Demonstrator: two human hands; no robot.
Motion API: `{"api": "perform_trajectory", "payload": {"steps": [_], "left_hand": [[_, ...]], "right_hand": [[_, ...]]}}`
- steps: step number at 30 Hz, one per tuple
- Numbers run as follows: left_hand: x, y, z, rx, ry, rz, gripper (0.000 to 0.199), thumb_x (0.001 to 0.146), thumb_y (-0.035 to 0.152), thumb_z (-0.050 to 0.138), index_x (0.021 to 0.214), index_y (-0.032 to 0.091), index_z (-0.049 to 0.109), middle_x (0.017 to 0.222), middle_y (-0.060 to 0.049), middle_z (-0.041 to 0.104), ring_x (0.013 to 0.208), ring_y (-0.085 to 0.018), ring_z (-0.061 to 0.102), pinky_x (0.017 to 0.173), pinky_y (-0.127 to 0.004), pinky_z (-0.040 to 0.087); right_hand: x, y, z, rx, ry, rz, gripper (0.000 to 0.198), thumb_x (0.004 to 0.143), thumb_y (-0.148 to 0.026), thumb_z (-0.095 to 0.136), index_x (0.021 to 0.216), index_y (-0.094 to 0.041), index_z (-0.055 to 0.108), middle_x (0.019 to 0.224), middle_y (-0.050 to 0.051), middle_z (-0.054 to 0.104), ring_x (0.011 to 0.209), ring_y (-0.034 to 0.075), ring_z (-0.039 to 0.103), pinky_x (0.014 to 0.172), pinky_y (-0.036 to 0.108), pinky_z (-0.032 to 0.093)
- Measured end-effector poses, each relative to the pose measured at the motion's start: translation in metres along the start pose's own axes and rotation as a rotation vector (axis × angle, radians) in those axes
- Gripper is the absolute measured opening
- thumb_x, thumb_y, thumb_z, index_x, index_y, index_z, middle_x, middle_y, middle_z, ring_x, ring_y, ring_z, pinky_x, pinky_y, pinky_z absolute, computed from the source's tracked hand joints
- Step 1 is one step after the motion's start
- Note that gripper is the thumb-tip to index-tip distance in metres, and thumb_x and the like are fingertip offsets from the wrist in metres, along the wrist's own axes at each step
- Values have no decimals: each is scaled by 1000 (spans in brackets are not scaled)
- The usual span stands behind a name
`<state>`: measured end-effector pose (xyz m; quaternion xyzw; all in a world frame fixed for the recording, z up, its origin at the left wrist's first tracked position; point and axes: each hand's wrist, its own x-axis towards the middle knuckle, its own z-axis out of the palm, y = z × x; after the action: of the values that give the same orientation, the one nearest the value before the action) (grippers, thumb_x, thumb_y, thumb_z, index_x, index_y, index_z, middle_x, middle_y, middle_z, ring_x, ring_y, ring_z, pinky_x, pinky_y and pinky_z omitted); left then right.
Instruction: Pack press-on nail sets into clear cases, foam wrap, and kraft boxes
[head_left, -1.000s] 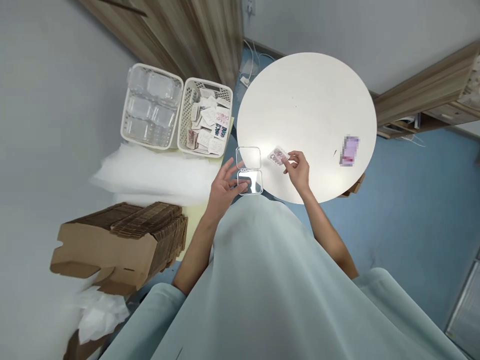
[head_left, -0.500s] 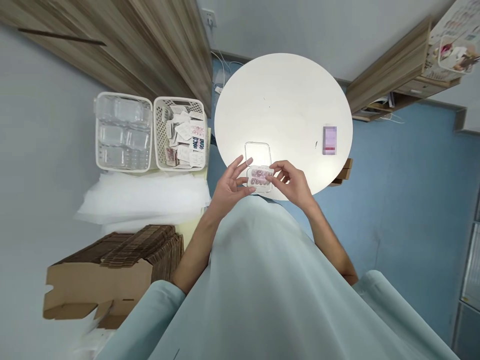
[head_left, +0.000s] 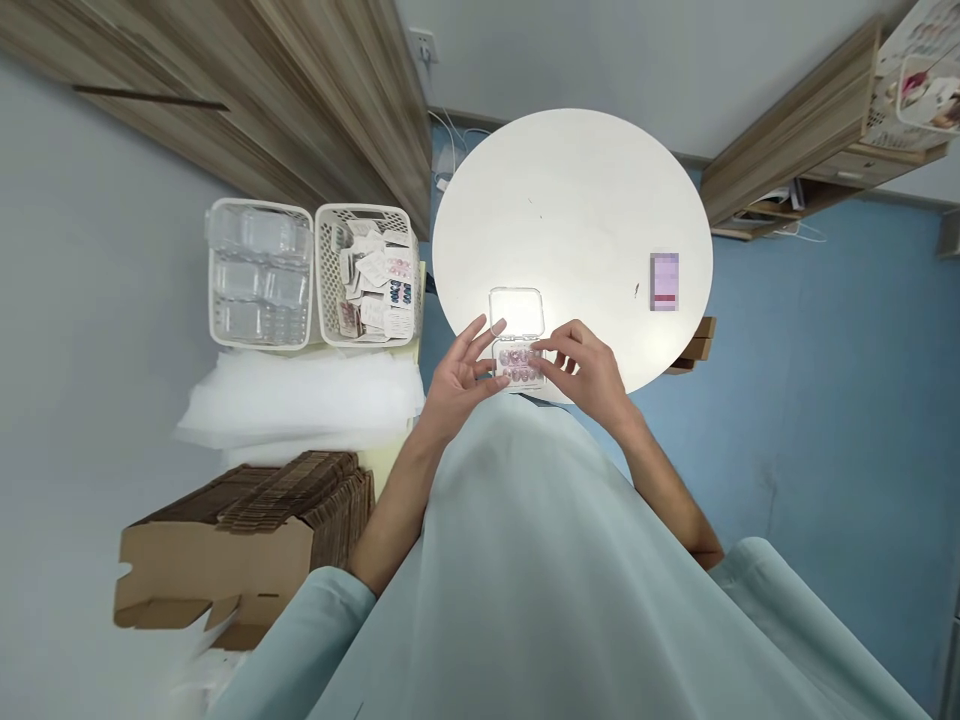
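A clear plastic case (head_left: 516, 312) stands open near the front edge of the round white table, its lid tilted away from me. Inside its lower half lies a card of pink press-on nails (head_left: 517, 364), apparently level with the base. My left hand (head_left: 459, 378) holds the case from the left, thumb at the near edge and fingers spread along the side and lid. From the right, my right hand (head_left: 589, 368) pinches the right side of the nail card between thumb and index finger, the other fingers curled.
On the round table (head_left: 585, 200) lies a purple blurred item (head_left: 664, 282) at right. To the left stand a basket of clear cases (head_left: 211, 275) and a basket of nail packs (head_left: 322, 290). White foam sheets (head_left: 307, 400) and folded cardboard boxes (head_left: 217, 560) lie nearer me.
The nail card has gone from a raised, slightly tilted position down into the case's lower half. My right hand has lowered with it, while my left hand keeps its place.
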<state>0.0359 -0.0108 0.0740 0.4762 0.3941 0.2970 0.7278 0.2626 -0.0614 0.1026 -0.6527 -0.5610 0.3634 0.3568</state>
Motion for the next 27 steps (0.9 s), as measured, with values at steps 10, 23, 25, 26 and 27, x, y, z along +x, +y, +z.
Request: {"api": "perform_trajectory", "payload": {"steps": [10,23,25,26,27], "left_hand": [[-6,6,-3,-81,-74,-53,90,86,39,91,165,38,47,174,-13,42,127,-28,66,102,-43,60],[-13,0,4,-113,-56,-86,87,86,45,90,163,36,50,175,-14,40,133,-32,66,100,-43,62],[-12,3,5,-120,-17,-96,82,89,52,86,162,33,53,172,-14,45,138,-34,63,100,-43,62],[-11,4,6,-128,3,-104,79,91,57,83,160,32,55,171,-14,48,138,-35,63,100,-43,62],[-10,5,6,-141,17,-112,75,93,62,78,159,32,57,170,-13,49,138,-35,63,98,-44,63]], "right_hand": [[45,19,-4,319,42,293,54,92,-73,72,104,-21,79,86,3,72,65,14,61,59,29,52],[42,0,-10,340,59,188,47,92,-70,75,97,-23,73,82,-1,67,66,12,59,60,27,51],[34,-5,-14,337,39,141,45,92,-69,76,98,-24,75,88,1,69,68,12,59,61,28,52],[30,-6,-16,335,27,112,43,92,-67,77,99,-25,76,92,1,69,69,12,59,62,28,52],[25,-8,-18,332,14,84,41,93,-66,78,100,-25,77,95,2,69,70,12,60,62,29,53]]}}
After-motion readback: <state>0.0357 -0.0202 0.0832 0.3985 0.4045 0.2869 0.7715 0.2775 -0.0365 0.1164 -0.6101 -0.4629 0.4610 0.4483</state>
